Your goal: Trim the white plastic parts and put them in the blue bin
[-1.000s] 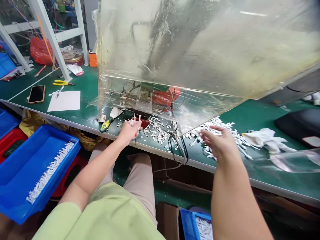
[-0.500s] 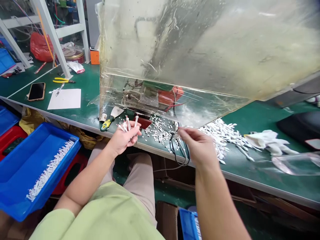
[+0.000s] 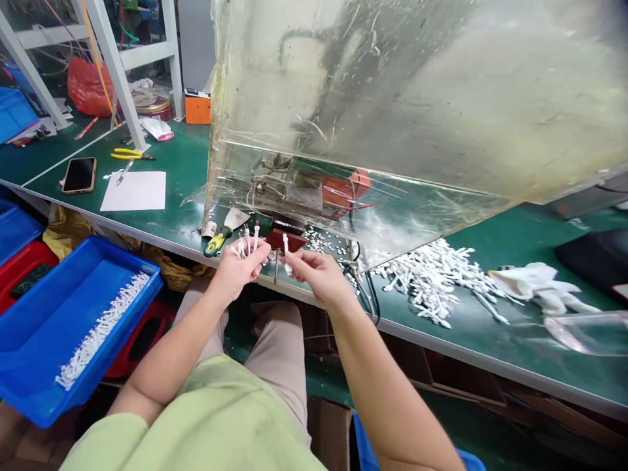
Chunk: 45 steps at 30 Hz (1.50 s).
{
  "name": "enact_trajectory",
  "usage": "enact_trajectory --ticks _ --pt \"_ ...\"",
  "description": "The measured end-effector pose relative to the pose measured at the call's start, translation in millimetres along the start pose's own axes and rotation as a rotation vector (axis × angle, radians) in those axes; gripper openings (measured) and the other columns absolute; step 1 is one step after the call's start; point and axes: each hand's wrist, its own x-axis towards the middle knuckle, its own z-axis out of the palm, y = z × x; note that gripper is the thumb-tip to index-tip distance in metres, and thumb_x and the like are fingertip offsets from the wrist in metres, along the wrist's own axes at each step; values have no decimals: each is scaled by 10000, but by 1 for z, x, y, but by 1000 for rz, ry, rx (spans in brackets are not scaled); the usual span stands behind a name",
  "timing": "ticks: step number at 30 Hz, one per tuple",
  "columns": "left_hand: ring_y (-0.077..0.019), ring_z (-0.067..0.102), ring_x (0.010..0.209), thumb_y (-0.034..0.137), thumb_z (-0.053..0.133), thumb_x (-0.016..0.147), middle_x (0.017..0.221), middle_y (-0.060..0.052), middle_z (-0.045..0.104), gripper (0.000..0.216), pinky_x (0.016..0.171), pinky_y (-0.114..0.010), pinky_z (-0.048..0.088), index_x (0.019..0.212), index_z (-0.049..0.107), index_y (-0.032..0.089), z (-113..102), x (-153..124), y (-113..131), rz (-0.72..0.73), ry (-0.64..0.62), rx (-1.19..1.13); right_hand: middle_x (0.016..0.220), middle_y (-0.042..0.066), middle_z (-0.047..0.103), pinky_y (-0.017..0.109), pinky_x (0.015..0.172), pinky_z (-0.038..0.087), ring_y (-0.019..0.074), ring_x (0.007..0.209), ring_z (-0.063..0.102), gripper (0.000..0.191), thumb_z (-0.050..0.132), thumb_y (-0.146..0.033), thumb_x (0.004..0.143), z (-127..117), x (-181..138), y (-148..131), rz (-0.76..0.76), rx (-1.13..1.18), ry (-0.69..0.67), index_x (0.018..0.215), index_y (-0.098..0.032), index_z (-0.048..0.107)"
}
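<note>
Several thin white plastic pieces (image 3: 241, 246) with reddish tips stick up from my left hand (image 3: 239, 267), whose fingers are closed round them. Between thumb and forefinger, my right hand (image 3: 316, 273) pinches one similar white piece (image 3: 286, 245) upright. The hands are close together but apart at the bench edge, with a dark red block (image 3: 288, 241) just behind them and a thin metal rod (image 3: 276, 267) between them. A large heap of white pieces (image 3: 426, 281) lies to the right. A scraper with a green and yellow handle (image 3: 216, 241) is beside my left hand.
A scratched clear plastic shield (image 3: 392, 98) hangs over the bench. Black cables (image 3: 373, 294) droop over its edge. On the left, a blue tray (image 3: 44, 327) holds a row of white pieces. A phone (image 3: 79, 175), paper (image 3: 137, 191), pliers (image 3: 128, 154) and white glove (image 3: 540, 284) lie around.
My right hand has moved left from beside the cables towards my left hand, and a white piece now shows upright in its pinch. My left hand keeps its bunch. The view has shifted slightly.
</note>
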Motion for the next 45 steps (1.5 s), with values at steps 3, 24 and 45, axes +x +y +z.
enact_trajectory --ticks 3,24,45 --pt "-15 370 398 418 694 686 609 36 513 310 360 -162 183 762 554 152 -4 -2 2 -3 11 5 529 -7 529 181 402 296 67 466 423 427 773 -560 528 3 15 5 120 225 104 627 -163 651" --pt "-14 371 385 417 733 634 577 45 516 346 336 -150 162 760 546 155 -10 -4 4 -40 33 -32 531 -17 518 132 312 295 55 436 451 127 704 -280 666 12 42 9 342 513 181 688 -165 654" --pt "-31 403 381 442 641 729 638 11 585 305 304 -153 222 819 604 153 -4 24 -11 -16 84 211 633 59 648 295 602 416 196 624 579 285 636 -455 685 -115 3 29 222 -616 446 679 -172 672"
